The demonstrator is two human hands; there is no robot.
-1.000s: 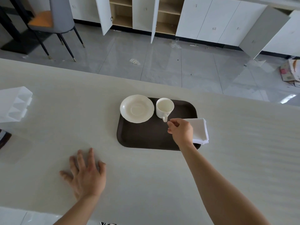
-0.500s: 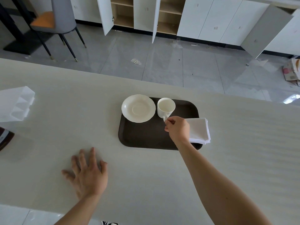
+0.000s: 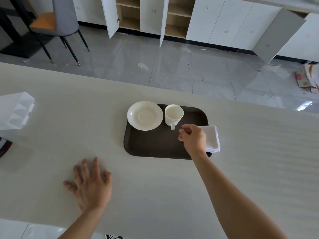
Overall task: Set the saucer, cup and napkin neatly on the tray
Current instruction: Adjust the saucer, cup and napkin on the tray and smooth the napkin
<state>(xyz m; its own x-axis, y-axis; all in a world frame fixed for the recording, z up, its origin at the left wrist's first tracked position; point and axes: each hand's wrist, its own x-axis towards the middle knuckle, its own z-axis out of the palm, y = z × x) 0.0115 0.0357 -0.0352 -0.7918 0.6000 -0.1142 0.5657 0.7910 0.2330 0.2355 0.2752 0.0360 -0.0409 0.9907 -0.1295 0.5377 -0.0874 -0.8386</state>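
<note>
A dark brown tray (image 3: pixel 155 145) lies on the pale table. A white saucer (image 3: pixel 145 115) rests on its far left corner, overhanging the rim. Just right of it a white cup (image 3: pixel 173 116) stands upright, its handle pointing toward me. A folded white napkin (image 3: pixel 211 138) sits on the tray's right edge, partly hidden by my right hand (image 3: pixel 193 138). That hand hovers over the tray a short gap right of the cup's handle, fingers curled and holding nothing. My left hand (image 3: pixel 89 185) lies flat on the table with fingers spread, well left of the tray.
A white plastic holder (image 3: pixel 14 111) stands at the table's left edge with a dark object (image 3: pixel 4 147) below it. Beyond the far table edge are grey floor tiles, a chair (image 3: pixel 58 23) and white cabinets with open doors.
My right hand touched the cup's handle half a second ago and has now drawn back slightly right, away from it. The cup stands free. My left hand has stayed flat.
</note>
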